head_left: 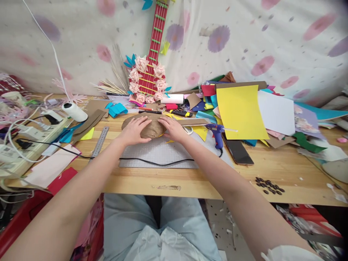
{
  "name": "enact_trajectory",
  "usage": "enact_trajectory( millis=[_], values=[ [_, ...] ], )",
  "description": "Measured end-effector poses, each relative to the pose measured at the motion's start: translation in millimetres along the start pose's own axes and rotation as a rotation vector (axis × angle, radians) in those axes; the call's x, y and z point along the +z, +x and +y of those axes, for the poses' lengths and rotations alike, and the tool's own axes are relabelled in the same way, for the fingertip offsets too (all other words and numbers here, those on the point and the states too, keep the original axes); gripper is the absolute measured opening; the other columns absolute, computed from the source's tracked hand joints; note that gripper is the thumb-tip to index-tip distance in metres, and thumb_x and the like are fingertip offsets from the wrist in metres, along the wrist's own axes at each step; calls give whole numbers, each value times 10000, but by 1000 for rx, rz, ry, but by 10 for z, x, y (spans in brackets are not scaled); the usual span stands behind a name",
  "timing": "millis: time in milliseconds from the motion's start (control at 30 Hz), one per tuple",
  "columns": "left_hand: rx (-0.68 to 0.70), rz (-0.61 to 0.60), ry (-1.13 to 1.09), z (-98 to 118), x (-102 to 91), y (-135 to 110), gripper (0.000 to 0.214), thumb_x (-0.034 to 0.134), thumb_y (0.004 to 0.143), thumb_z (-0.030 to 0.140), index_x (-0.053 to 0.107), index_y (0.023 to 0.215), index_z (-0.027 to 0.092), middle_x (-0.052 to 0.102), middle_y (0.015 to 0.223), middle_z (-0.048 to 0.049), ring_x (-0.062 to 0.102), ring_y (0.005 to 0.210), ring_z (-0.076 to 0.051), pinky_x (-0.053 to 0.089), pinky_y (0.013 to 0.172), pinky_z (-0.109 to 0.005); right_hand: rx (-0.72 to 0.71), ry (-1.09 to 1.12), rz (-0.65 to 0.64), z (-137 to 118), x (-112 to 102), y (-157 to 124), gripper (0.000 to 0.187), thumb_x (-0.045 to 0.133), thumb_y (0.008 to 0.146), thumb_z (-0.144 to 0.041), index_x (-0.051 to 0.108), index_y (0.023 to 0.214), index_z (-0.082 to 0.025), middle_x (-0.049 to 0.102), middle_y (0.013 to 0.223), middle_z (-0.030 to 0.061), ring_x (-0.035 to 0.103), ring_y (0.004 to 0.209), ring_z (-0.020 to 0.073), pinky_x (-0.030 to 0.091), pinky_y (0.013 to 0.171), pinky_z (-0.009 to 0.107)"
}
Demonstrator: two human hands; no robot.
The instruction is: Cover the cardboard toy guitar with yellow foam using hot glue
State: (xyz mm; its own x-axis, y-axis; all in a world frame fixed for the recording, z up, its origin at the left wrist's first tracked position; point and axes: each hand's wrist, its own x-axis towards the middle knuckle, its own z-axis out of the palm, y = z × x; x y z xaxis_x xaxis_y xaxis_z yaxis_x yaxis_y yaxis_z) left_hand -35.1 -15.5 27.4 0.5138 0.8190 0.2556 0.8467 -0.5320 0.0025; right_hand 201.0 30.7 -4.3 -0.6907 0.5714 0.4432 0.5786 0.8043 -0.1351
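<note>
A rounded brown paper-covered shape (152, 127) lies on the grey cutting mat (152, 154), with a long brown strip (191, 122) reaching right behind my right hand; whether the two are joined I cannot tell. My left hand (136, 130) rests on the shape's left part, fingers spread and thumb toward the middle. On its right end lies my right hand (172, 127), fingers stretched out over the paper. A bit of yellow shows at the shape's lower edge. To the right, a blue glue gun (216, 136) sits at the mat's edge, its black cord (163, 164) crossing the mat below my hands.
A flower-trimmed red paper guitar (149, 78) leans at the back. A metal ruler (100, 141), thread cone (74, 111) and power strip (35, 139) are at left. Right are a phone (239, 151), yellow paper (240, 112) and several dark beads (269, 186). A utility knife (181, 113) lies behind.
</note>
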Motion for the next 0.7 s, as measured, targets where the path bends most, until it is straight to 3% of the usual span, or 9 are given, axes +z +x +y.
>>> enact_trajectory(
  millis=[100, 233, 367, 500, 700],
  values=[
    [-14, 8, 27, 48, 0, -35, 774, 588, 709, 485, 368, 1385, 177, 322, 1471, -125, 296, 1352, -277, 210, 1109, -476, -10, -6, -41, 5, -3, 66, 604, 645, 733, -171, 452, 1304, -129, 492, 1339, 155, 452, 1242, 274, 346, 1040, 458],
    [-18, 79, 82, 298, 90, -11, 784, 597, 718, 474, 343, 1397, 178, 275, 1491, -134, 204, 1386, -306, 122, 1119, -531, 2, -30, -77, -13, -43, 121, 592, 676, 726, -186, 479, 1281, -123, 515, 1326, 153, 482, 1225, 261, 378, 1019, 419],
    [-88, 159, 68, 528, 249, 106, 772, 592, 754, 399, 309, 1397, 80, 325, 1454, -194, 227, 1376, -313, 136, 1122, -519, 5, -65, -115, -80, -109, 147, 586, 707, 706, -190, 506, 1250, -107, 545, 1292, 159, 507, 1201, 259, 401, 996, 388],
    [-115, 196, 29, 552, 359, 165, 657, 537, 796, 325, 339, 1370, 75, 422, 1395, -182, 309, 1344, -290, 175, 1121, -497, 4, -72, -153, -142, -145, 143, 572, 682, 738, -202, 495, 1269, -102, 537, 1306, 150, 498, 1214, 254, 403, 994, 370],
    [-111, 276, -2, 502, 406, 130, 662, 564, 773, 300, 344, 1351, 64, 463, 1358, -173, 354, 1320, -271, 199, 1130, -454, -8, -20, -157, -93, -140, 143, 578, 679, 744, -222, 492, 1284, -132, 508, 1338, 145, 489, 1224, 247, 376, 1009, 384]
  ],
)
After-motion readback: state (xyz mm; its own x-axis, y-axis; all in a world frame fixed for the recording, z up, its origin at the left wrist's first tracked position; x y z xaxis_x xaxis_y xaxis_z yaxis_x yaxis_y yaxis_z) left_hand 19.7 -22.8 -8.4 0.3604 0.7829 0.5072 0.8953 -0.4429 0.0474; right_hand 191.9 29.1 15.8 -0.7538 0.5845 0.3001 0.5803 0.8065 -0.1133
